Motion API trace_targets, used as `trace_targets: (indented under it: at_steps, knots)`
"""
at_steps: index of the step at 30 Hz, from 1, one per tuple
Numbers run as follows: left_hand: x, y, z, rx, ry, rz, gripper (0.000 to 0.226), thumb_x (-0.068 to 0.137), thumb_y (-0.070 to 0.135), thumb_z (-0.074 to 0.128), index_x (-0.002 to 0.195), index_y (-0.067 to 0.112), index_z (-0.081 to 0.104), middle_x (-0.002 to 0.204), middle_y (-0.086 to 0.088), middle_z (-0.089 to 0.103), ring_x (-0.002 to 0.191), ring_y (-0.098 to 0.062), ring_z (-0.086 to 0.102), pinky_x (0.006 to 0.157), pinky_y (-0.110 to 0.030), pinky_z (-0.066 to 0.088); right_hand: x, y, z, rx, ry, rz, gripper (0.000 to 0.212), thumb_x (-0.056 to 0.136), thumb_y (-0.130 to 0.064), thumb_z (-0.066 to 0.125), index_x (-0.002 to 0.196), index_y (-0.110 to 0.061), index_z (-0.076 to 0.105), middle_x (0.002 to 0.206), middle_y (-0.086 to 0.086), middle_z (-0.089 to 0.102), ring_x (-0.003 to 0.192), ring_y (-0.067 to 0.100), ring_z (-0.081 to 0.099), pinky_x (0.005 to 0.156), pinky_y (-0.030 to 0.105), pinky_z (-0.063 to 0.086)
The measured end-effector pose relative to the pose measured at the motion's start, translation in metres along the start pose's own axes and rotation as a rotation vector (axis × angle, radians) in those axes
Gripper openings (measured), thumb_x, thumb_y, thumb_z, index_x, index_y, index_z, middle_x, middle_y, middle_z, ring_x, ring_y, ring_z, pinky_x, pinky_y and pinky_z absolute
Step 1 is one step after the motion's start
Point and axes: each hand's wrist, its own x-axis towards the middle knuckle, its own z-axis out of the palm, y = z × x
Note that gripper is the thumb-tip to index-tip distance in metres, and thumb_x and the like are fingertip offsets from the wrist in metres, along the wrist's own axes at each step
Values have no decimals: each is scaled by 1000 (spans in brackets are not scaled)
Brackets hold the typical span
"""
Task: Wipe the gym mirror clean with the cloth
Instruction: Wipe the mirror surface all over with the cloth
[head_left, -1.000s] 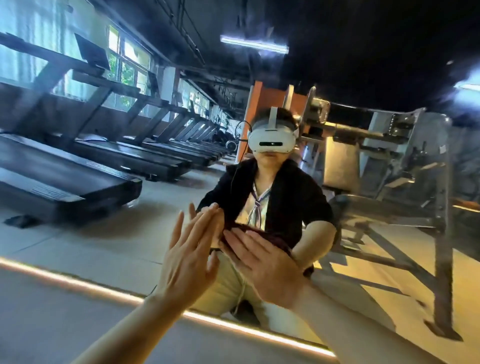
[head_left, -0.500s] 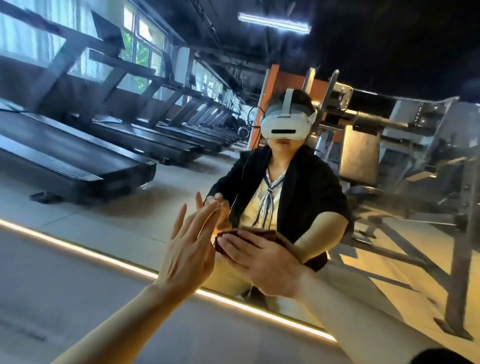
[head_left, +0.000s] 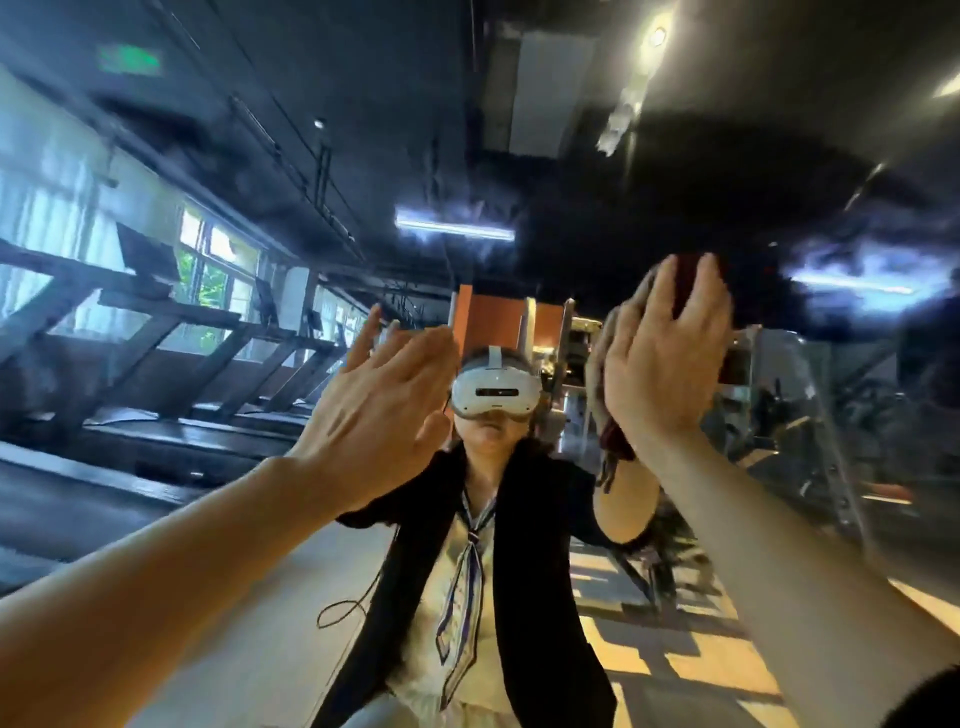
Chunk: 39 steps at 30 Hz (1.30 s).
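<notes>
Right hand: while the mirror is faced head-on, the right hand (head_left: 662, 358) is held flat, fingers straight, pressing the dark red cloth (head_left: 693, 283) to the glass.
Left hand: the left hand (head_left: 374, 405) is spread wide, nothing held; contact with the glass cannot be told.
Cloth: sandwiched between right palm and gym mirror (head_left: 519, 130), high and right of the left hand.
Mirror: directly ahead of both hands; treadmills (head_left: 156, 415) are reflected leftward.

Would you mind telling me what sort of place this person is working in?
Most likely a gym: a wall mirror reflects a row of treadmills beside windows and a weight machine frame. The right hand presses a dark cloth on the glass.
</notes>
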Motion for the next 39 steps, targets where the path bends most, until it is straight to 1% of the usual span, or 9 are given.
trace_targets:
  at_steps: [5, 8, 11, 14, 17, 22, 32, 35, 39]
  knots:
    - [28, -27, -17, 30, 86, -117, 64, 84, 35, 34, 130, -1, 60, 135, -19, 61, 124, -35, 59, 114, -65, 28, 8, -111, 27, 159, -82, -574, 58, 104, -32, 19, 147, -4, 45, 155, 21, 40, 145, 34, 36, 122, 44, 19]
    - [34, -29, -18, 38, 136, -155, 64, 84, 33, 36, 130, -5, 59, 133, -23, 61, 122, -40, 60, 109, -70, 31, 27, -125, 30, 167, -154, -706, 65, 98, -28, 11, 148, -7, 46, 157, 16, 39, 147, 30, 34, 122, 43, 20]
    - [49, -16, -10, 39, 130, -146, 62, 86, 33, 37, 134, -3, 57, 137, -20, 58, 126, -36, 57, 113, -67, 28, 47, -104, 33, 182, -155, -646, 62, 97, -25, 17, 148, -8, 46, 157, 16, 38, 147, 31, 34, 123, 46, 22]
    - [73, 11, 0, 8, 156, -87, 57, 89, 28, 39, 134, 0, 57, 138, -17, 59, 128, -32, 56, 119, -61, 21, 62, -67, 35, 170, -80, -539, 50, 101, -25, 38, 147, -7, 48, 156, 17, 39, 145, 33, 37, 121, 49, 28]
    - [100, 49, 11, -14, 183, -5, 54, 90, 24, 45, 139, 5, 55, 138, -12, 59, 130, -29, 54, 120, -59, 19, 76, -30, 29, 164, -37, -483, 52, 101, -25, 30, 145, -7, 50, 155, 16, 42, 144, 32, 39, 120, 49, 31]
    - [143, 107, 22, 20, 137, 58, 57, 91, 32, 38, 140, 9, 55, 139, -9, 59, 132, -26, 52, 123, -52, 10, 98, 46, 19, 142, 34, -392, 46, 102, -23, 40, 144, -8, 52, 154, 15, 44, 143, 30, 41, 119, 47, 33]
    - [209, 226, 44, 85, 172, 221, 61, 86, 36, 35, 132, 6, 62, 138, -12, 60, 130, -27, 54, 115, -54, 19, 130, 243, -20, 31, 39, -141, 46, 106, -26, 33, 146, -11, 49, 156, 14, 38, 140, 30, 39, 116, 48, 36]
    - [223, 263, 52, 79, 169, 243, 63, 89, 38, 33, 139, 5, 55, 148, -13, 50, 138, -27, 47, 115, -56, 22, 125, 309, -32, -31, 42, -17, 47, 105, -27, 33, 145, -8, 49, 155, 15, 38, 139, 33, 39, 116, 50, 36]
    - [235, 281, 58, 105, 167, 192, 65, 93, 41, 31, 143, 3, 49, 152, -16, 44, 142, -29, 41, 114, -51, 21, 116, 334, -40, -63, 67, 167, 44, 104, -28, 38, 141, -6, 48, 146, 17, 45, 133, 35, 44, 108, 53, 42]
